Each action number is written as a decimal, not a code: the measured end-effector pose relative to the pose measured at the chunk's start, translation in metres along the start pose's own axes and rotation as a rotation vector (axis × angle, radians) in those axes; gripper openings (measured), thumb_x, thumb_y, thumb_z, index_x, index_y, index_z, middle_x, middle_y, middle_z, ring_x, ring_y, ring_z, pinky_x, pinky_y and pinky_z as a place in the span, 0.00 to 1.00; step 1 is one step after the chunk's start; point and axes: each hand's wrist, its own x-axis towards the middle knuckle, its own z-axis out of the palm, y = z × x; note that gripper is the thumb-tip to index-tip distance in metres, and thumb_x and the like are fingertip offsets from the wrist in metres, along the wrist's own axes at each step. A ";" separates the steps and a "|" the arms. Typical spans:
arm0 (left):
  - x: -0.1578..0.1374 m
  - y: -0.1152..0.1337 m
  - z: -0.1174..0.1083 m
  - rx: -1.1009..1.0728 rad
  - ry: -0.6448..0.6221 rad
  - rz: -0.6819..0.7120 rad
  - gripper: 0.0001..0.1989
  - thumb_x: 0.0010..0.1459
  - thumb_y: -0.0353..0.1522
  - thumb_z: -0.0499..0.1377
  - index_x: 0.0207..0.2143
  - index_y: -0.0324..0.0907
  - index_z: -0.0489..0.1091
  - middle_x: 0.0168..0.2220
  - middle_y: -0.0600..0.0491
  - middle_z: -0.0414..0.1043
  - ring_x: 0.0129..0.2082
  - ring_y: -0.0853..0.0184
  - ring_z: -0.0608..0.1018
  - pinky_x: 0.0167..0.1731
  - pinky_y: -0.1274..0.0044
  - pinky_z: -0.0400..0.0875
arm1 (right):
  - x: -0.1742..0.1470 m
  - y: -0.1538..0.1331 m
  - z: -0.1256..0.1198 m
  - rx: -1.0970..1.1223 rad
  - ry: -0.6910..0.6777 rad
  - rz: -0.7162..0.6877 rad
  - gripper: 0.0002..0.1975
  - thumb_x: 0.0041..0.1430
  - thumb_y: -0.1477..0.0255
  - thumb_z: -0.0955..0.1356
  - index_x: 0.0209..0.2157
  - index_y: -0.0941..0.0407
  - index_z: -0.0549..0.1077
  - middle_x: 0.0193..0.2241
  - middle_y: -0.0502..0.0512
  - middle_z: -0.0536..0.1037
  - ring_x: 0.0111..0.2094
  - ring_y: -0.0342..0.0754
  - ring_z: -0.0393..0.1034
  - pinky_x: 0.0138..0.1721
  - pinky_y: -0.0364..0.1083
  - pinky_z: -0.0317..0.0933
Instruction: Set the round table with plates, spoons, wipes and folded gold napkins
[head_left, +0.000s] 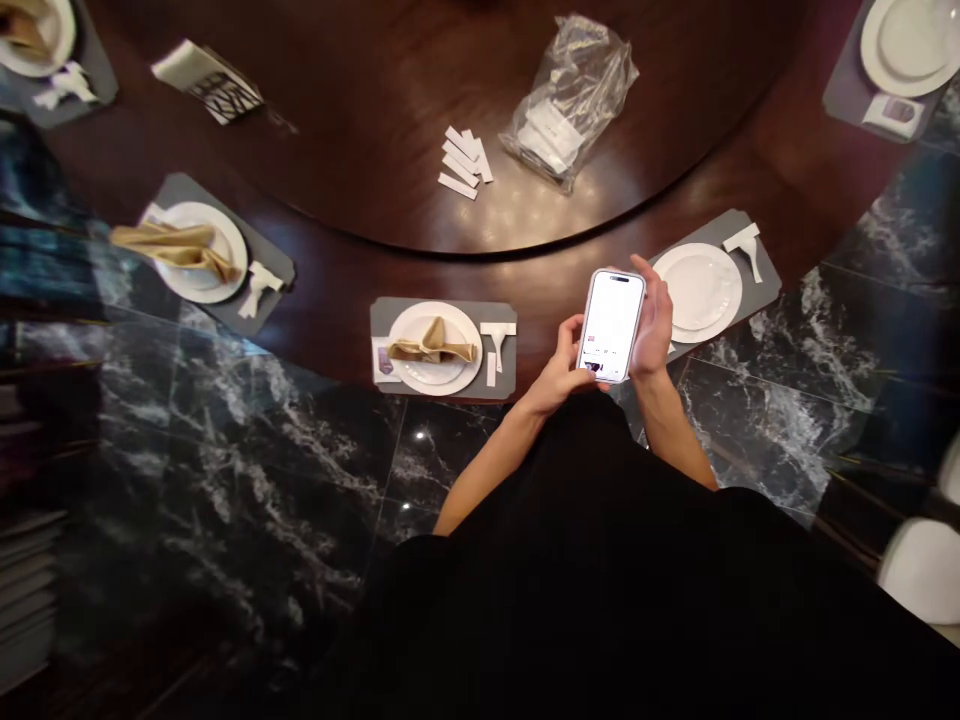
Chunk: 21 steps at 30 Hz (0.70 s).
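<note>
Your left hand is clasping the phone at its lower left; your right hand is curving along its right edge, whether clamped one cannot tell. Likely light, stiff, slick and fragile, it is inviting a hold by its long sides. It is lying between both hands, near the table, where a plastic bag is resting.

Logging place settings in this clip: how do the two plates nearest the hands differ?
The left plate bears a folded gold napkin; the right plate shows none. The right hand partly hides the right plate but not the left plate. Both are white and sit on grey mats.
</note>
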 end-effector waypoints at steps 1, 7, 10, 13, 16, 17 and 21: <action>0.001 0.000 0.010 -0.006 0.013 0.011 0.51 0.54 0.45 0.76 0.73 0.57 0.54 0.62 0.47 0.77 0.56 0.47 0.85 0.52 0.53 0.88 | 0.000 -0.006 -0.007 -0.016 -0.023 -0.015 0.53 0.64 0.25 0.57 0.78 0.42 0.62 0.67 0.60 0.76 0.59 0.64 0.79 0.51 0.63 0.80; -0.007 0.009 0.046 0.007 0.189 0.073 0.39 0.62 0.53 0.69 0.69 0.56 0.58 0.60 0.47 0.78 0.59 0.43 0.84 0.49 0.50 0.90 | -0.003 -0.017 -0.013 0.027 -0.079 -0.084 0.51 0.67 0.26 0.58 0.78 0.43 0.62 0.63 0.59 0.79 0.60 0.63 0.79 0.53 0.63 0.81; -0.019 0.017 0.046 -0.006 0.161 0.093 0.40 0.60 0.54 0.70 0.67 0.57 0.58 0.60 0.48 0.77 0.60 0.41 0.84 0.46 0.49 0.91 | -0.012 -0.023 -0.010 0.038 -0.110 -0.086 0.50 0.67 0.27 0.61 0.77 0.43 0.64 0.62 0.57 0.80 0.60 0.62 0.79 0.55 0.62 0.80; -0.031 0.020 0.042 -0.020 0.134 0.132 0.43 0.57 0.53 0.72 0.67 0.58 0.56 0.62 0.48 0.75 0.60 0.41 0.84 0.45 0.51 0.92 | -0.024 -0.026 -0.008 0.047 -0.168 -0.082 0.47 0.69 0.32 0.65 0.77 0.44 0.65 0.61 0.57 0.81 0.57 0.60 0.81 0.55 0.61 0.81; -0.038 0.019 0.038 -0.038 0.132 0.173 0.43 0.56 0.51 0.71 0.67 0.57 0.54 0.64 0.47 0.73 0.61 0.41 0.83 0.44 0.52 0.93 | -0.035 -0.028 -0.005 0.053 -0.220 -0.093 0.48 0.69 0.37 0.70 0.80 0.45 0.60 0.61 0.58 0.81 0.53 0.60 0.82 0.51 0.60 0.82; -0.039 0.019 0.036 -0.044 0.134 0.185 0.44 0.55 0.51 0.71 0.67 0.57 0.54 0.65 0.46 0.73 0.62 0.40 0.83 0.44 0.52 0.93 | -0.039 -0.028 -0.004 0.051 -0.233 -0.097 0.50 0.68 0.38 0.71 0.82 0.45 0.58 0.62 0.58 0.81 0.53 0.60 0.82 0.50 0.60 0.82; -0.042 0.022 0.028 -0.033 0.134 0.210 0.47 0.53 0.48 0.72 0.68 0.57 0.52 0.66 0.46 0.72 0.62 0.40 0.82 0.45 0.51 0.93 | -0.051 -0.030 -0.001 -0.011 -0.290 -0.111 0.57 0.63 0.40 0.75 0.84 0.42 0.52 0.69 0.60 0.76 0.59 0.64 0.78 0.53 0.63 0.83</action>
